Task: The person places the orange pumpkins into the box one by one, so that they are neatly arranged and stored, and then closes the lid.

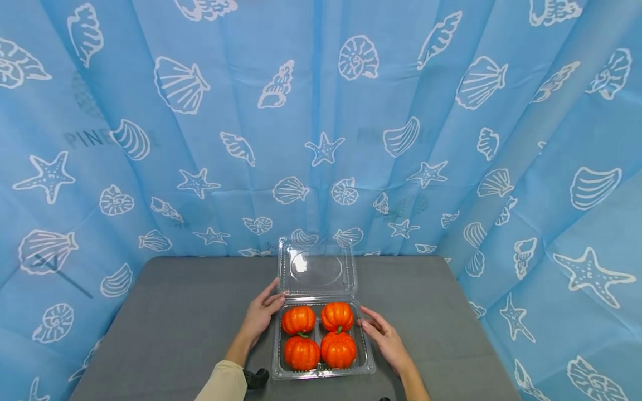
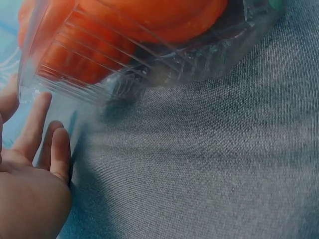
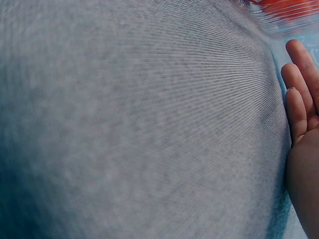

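A clear plastic clamshell container [image 1: 370,365] lies on the grey table, its lid [image 1: 321,283] raised at the back. Several small orange pumpkins [image 1: 301,353] sit in its compartments, with short green stems showing on some. At the container's back left corner, by the lid hinge, is my left hand [image 1: 259,315], its fingers extended toward the rim. The left wrist view shows a fingertip [image 2: 44,99] right at the corner of the clear wall. My right hand [image 1: 385,338] is beside the right wall, fingers nearly straight and fingertips at the rim.
A grey cloth-covered table [image 1: 200,312] extends to both sides of the container. Behind it hangs a blue curtain [image 1: 321,111] printed with white shells and starfish. A black band [image 1: 257,379] is at the left wrist, below a pale sleeve [image 1: 223,381].
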